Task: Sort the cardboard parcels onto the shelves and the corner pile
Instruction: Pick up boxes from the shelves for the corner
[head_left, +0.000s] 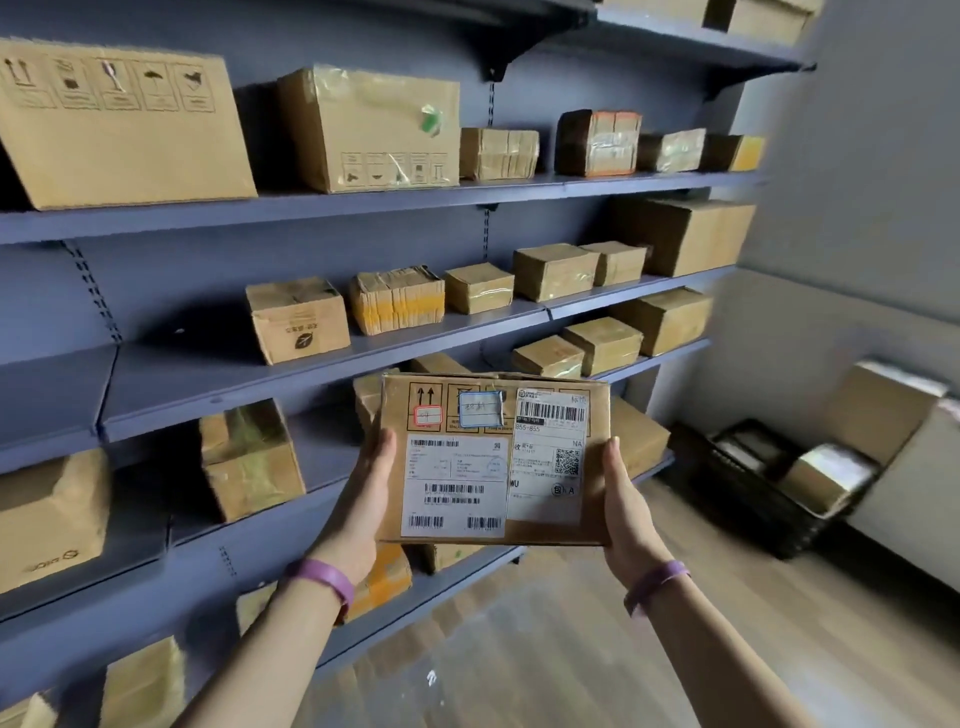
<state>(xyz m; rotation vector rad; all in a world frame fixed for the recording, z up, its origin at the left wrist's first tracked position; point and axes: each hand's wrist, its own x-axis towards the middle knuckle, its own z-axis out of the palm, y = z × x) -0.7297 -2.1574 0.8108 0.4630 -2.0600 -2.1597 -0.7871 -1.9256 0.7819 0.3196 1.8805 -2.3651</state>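
A: Head view first. Where is the parcel?
B: Near centre, slightly toward 5 o'clock. The parcel is up in the air in front of the shelves, touching none of them, its labelled face turned to the camera.
A: Who has it?
B: Both hands. The left hand clasps its 9 o'clock edge and the right hand its 3 o'clock edge. Each thumb lies on the front face. The fingers go behind the cardboard, out of sight, so the parcel is grasped from both sides.
A: What is on that face?
B: A left label and a right label, both white with barcodes, side by side. Toward 12 o'clock sit a red sticker and a blue sticker.
A: And around it?
B: Brown boxes line the shelves from 8 to 2 o'clock, and the biggest box sits at 10 o'clock. At 3 o'clock, low in the corner, a black crate stands on the floor, with a tan box just beside it. A purple band circles each wrist.
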